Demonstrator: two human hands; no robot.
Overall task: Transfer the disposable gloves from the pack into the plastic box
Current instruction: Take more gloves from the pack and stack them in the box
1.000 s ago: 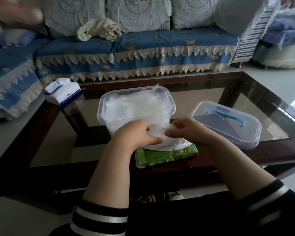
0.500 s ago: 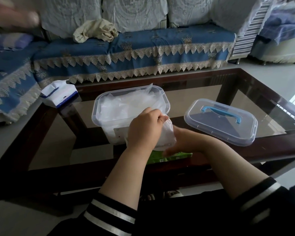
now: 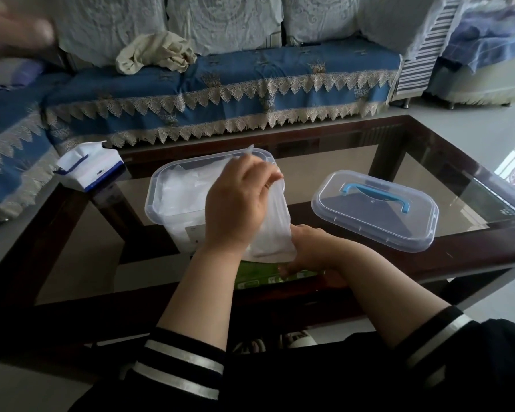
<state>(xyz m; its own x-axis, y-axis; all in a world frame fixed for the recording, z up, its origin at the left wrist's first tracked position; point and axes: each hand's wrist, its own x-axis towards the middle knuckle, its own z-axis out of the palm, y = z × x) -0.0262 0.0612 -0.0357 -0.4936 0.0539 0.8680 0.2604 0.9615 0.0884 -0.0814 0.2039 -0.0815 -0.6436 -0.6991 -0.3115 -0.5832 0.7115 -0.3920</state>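
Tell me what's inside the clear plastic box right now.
The plastic box holds a loose pile of translucent disposable gloves. The left hand, pinching another glove over the rim, covers the box's right part, so what lies there and how deep the pile goes cannot be seen.

A glass-topped coffee table [image 3: 446, 185] with a dark wooden frame fills the middle of the view. At ten o'clock on its corner sits a white and blue tissue pack [image 3: 91, 168]. Beyond it, from nine to one o'clock, runs a sofa [image 3: 250, 81] under a blue lace-edged cover, with a crumpled beige cloth [image 3: 155, 52] on the seat at eleven o'clock.
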